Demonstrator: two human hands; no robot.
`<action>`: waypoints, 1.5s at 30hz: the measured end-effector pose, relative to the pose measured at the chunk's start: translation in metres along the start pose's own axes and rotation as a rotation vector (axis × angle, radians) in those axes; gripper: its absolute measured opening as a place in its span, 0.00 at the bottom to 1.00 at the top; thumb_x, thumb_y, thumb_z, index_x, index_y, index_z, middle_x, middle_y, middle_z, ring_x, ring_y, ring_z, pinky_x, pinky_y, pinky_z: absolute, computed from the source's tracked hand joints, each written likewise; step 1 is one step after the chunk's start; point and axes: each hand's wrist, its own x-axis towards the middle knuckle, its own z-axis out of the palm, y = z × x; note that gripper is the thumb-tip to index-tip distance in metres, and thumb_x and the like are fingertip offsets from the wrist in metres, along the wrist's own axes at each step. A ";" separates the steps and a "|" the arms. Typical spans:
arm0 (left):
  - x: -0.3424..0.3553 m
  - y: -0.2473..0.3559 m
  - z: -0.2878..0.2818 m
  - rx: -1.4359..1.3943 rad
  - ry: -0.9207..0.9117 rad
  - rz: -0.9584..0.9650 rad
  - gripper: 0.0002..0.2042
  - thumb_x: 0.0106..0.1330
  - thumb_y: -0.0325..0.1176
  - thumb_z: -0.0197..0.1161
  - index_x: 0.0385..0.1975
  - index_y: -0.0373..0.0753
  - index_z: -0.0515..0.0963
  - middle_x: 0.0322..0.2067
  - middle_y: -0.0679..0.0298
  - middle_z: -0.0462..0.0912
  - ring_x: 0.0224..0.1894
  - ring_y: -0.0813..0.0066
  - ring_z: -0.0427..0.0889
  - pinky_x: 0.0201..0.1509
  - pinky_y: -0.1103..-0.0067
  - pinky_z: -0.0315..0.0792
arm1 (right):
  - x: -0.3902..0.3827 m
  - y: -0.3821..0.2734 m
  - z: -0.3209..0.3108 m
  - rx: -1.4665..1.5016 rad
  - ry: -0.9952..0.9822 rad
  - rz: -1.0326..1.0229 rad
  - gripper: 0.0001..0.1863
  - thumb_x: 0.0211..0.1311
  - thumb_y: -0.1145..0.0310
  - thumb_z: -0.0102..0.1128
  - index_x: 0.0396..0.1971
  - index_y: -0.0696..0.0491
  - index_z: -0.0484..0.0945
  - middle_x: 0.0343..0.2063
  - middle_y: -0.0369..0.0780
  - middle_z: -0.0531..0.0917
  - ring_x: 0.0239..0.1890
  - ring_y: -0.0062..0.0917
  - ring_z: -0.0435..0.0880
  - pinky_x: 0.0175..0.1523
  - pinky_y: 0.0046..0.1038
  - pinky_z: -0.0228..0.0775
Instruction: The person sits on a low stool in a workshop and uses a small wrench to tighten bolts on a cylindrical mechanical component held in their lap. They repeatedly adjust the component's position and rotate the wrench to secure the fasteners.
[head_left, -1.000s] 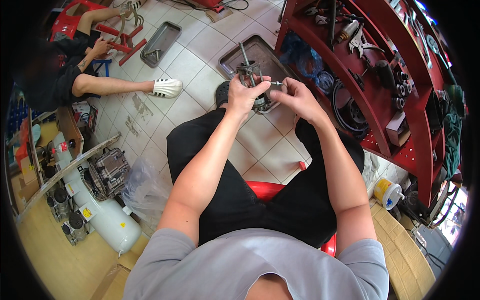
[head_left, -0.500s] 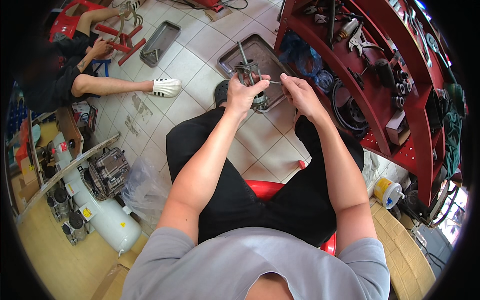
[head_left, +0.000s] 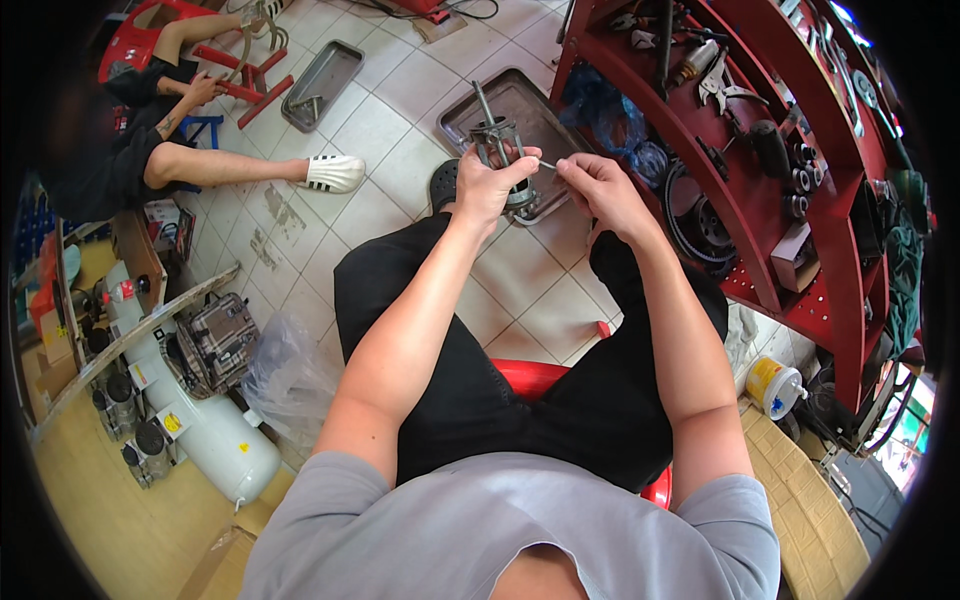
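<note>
Looking grey, probably metal, the caged assembly (head_left: 494,132) bears a rod (head_left: 482,101).

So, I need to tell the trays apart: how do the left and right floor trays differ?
The left tray looks smaller, the right tray larger. No hand covers the left tray; the right tray is partly hidden by the metal assembly, left hand and right hand. Both are shallow, rimmed and roughly rectangular.
</note>
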 end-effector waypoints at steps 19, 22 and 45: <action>0.001 0.001 0.000 -0.056 0.053 -0.013 0.11 0.52 0.23 0.68 0.33 0.35 0.74 0.33 0.57 0.83 0.32 0.74 0.82 0.40 0.78 0.76 | -0.002 -0.008 0.004 0.097 0.029 0.066 0.14 0.64 0.56 0.55 0.39 0.51 0.73 0.24 0.29 0.71 0.21 0.13 0.72 0.26 0.15 0.56; 0.002 -0.001 0.000 -0.040 0.041 -0.011 0.11 0.53 0.24 0.68 0.35 0.35 0.75 0.34 0.58 0.83 0.32 0.74 0.81 0.40 0.78 0.76 | 0.001 -0.004 -0.001 0.138 -0.052 0.212 0.16 0.64 0.54 0.54 0.40 0.52 0.72 0.23 0.30 0.73 0.22 0.14 0.74 0.26 0.17 0.58; 0.002 0.000 0.000 -0.083 0.087 -0.037 0.11 0.51 0.23 0.69 0.33 0.34 0.75 0.31 0.59 0.83 0.31 0.75 0.82 0.39 0.79 0.75 | 0.005 0.007 0.007 0.184 0.134 -0.101 0.08 0.62 0.65 0.56 0.35 0.54 0.72 0.26 0.34 0.78 0.23 0.17 0.77 0.28 0.18 0.64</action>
